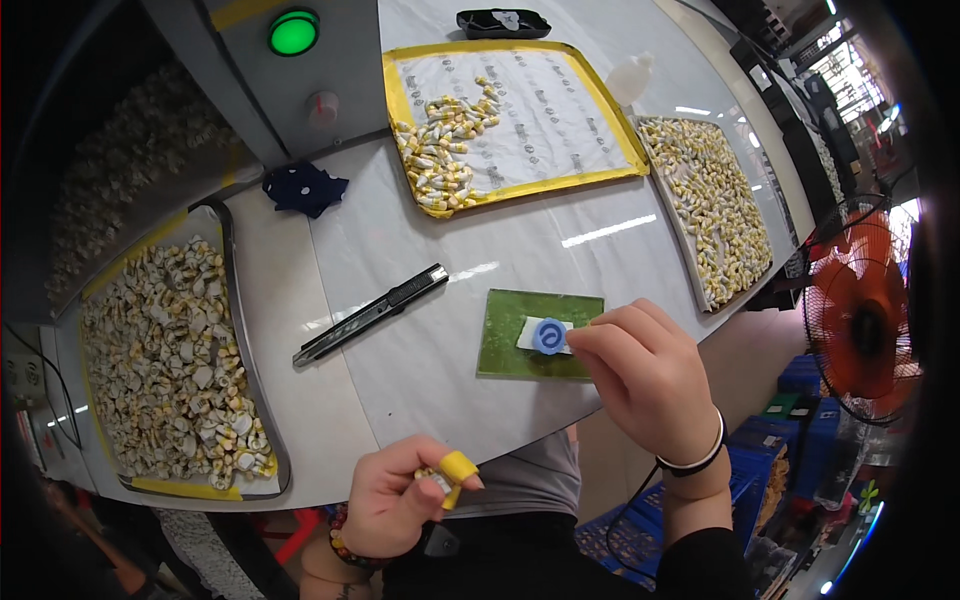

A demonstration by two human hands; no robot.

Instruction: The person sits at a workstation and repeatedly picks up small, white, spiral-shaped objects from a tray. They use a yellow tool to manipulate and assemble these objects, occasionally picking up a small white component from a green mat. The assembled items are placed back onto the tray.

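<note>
In my left hand (pixel 395 495), at the table's front edge, the fingers are closed round a small yellow-and-white piece (pixel 436 482). A yellow band (pixel 459 467) shows at the fingertips. Thumb and forefinger of my right hand (pixel 640 375) pinch the edge of a round blue disc (pixel 549 336) with a dark swirl mark. This disc is over a white pad (pixel 527 338) on a green plate (pixel 497 362); I cannot tell whether it touches the pad. A black utility knife (pixel 372 314) lies left of the plate.
A yellow-edged tray (pixel 560 182) at the back holds similar small pieces on printed paper. Full trays stand at the right (pixel 690 270) and left (pixel 236 330). A dark blue cloth (pixel 305 189), a white bottle (pixel 629 80) and a black case (pixel 503 23) are farther back. An orange fan (pixel 862 310) stands right.
</note>
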